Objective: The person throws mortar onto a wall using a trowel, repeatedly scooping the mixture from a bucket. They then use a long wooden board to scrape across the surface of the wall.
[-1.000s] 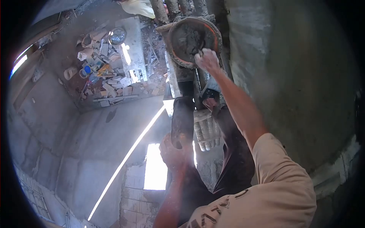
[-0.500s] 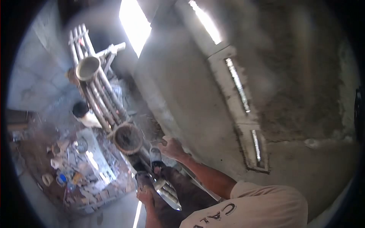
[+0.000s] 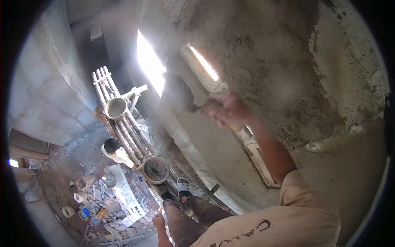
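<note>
My right hand [image 3: 228, 110] is raised in front of the plastered wall [image 3: 279, 70], fingers wrapped round the handle of a trowel. The dark, ragged-edged blade of the trowel [image 3: 177, 94] points left, below a bright window opening; motion blurs it slightly. Low by my left leg hangs my left hand [image 3: 159, 221], fingers curled; whatever it may hold is hidden. Near my feet a round pan [image 3: 156, 170] of grey mortar rests on scaffold poles [image 3: 127, 138]. Farther along stands a second pan [image 3: 116, 108] with grey contents.
I stand high on the pole scaffold, with a drop to its left. Below, a person [image 3: 117, 152] is beside the poles. Rubble [image 3: 109, 206], buckets and a long board [image 3: 125, 197] cover part of the floor. Narrow slots [image 3: 203, 62] pierce the wall.
My right hand has risen from near my feet to the wall, and the trowel blade now shows. The view has shifted, with the pans appearing lower and farther right.
</note>
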Action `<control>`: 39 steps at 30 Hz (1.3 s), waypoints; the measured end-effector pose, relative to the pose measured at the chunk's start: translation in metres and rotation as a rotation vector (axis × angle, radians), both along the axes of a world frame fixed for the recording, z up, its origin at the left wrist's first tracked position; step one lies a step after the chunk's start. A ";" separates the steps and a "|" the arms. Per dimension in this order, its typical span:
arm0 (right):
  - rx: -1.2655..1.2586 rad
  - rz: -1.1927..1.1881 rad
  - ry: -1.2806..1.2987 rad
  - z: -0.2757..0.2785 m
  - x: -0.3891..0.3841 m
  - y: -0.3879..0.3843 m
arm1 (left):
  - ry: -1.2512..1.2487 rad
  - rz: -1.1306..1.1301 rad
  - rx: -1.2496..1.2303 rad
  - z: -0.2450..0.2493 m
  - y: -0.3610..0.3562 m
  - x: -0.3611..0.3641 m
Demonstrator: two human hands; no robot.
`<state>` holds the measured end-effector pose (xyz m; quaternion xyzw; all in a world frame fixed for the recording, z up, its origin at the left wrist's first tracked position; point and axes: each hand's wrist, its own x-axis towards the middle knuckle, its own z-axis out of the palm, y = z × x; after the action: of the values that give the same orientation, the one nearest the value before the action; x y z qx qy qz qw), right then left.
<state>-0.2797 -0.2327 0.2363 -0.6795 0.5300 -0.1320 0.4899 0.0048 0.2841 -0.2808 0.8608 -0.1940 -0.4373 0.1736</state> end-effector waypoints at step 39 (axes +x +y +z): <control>-0.837 -0.170 1.358 0.216 -0.118 0.055 | 0.499 0.475 0.008 -0.042 0.038 0.046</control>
<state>-0.3976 -0.1780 0.4526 -0.6960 0.6688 0.0856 -0.2470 0.0511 0.3224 -0.3227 0.7490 0.0621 -0.5825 0.3096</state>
